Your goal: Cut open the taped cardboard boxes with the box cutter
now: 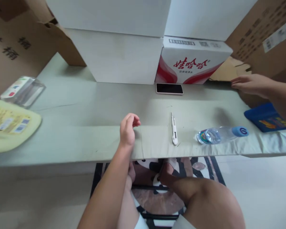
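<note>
My left hand (127,131) rests its heel on a pale grey sheet (85,127) near the front edge, fingers curled in towards the thumb, with nothing visible in them. A white utility knife (173,129) lies on the sheet a short way to its right. My right hand (250,84) reaches out at the far right, fingers stretched flat and together, its tips at a piece of brown cardboard (226,73). A clear water bottle (219,135) with a blue cap lies on its side below that hand.
A dark phone (169,88) lies flat before a white box with red print (193,62). Large white boxes (119,60) stand behind. At the left are a yellow bag (9,127) and a clear plastic case (23,90); at the right is a blue pack (267,118). Brown cartons flank both sides.
</note>
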`<act>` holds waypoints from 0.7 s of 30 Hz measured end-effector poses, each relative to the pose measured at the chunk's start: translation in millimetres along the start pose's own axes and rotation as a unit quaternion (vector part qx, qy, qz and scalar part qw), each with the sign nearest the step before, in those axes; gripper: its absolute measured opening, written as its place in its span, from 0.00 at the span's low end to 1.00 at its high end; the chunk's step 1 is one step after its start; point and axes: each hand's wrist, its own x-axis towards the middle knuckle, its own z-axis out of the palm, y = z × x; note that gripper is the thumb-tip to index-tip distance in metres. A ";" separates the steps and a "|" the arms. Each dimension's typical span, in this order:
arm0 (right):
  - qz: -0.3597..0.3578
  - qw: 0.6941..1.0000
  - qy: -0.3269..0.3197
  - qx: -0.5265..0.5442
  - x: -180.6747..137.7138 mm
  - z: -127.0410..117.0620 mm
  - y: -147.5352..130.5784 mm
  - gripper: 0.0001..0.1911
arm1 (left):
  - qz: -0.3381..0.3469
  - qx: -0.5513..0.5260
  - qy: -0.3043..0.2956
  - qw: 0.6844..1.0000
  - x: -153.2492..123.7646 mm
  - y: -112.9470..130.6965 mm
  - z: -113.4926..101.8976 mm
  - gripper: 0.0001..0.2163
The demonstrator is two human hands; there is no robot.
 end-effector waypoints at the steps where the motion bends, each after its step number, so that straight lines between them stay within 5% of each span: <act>1: -0.018 0.999 -0.009 -0.033 -11.0 -4.2 -14.1 0.07 | 0.004 -0.005 -0.001 1.000 -2.0 2.5 -2.0 0.13; 6: -0.127 0.979 0.006 -0.160 -81.5 -6.5 -116.7 0.14 | -0.006 -0.068 0.027 0.997 -9.9 20.6 -19.6 0.13; 10: -0.253 0.956 0.014 -0.147 -141.8 23.0 -203.8 0.14 | -0.027 -0.137 0.061 0.988 -10.1 32.6 -42.0 0.15; 17: -0.471 0.878 -0.060 -0.058 -195.5 118.5 -336.8 0.12 | -0.093 -0.222 0.130 0.962 3.8 48.0 -82.4 0.13; 21: -0.525 0.834 -0.172 0.021 -208.8 194.5 -416.1 0.15 | -0.132 -0.301 0.184 0.926 9.3 59.5 -96.2 0.12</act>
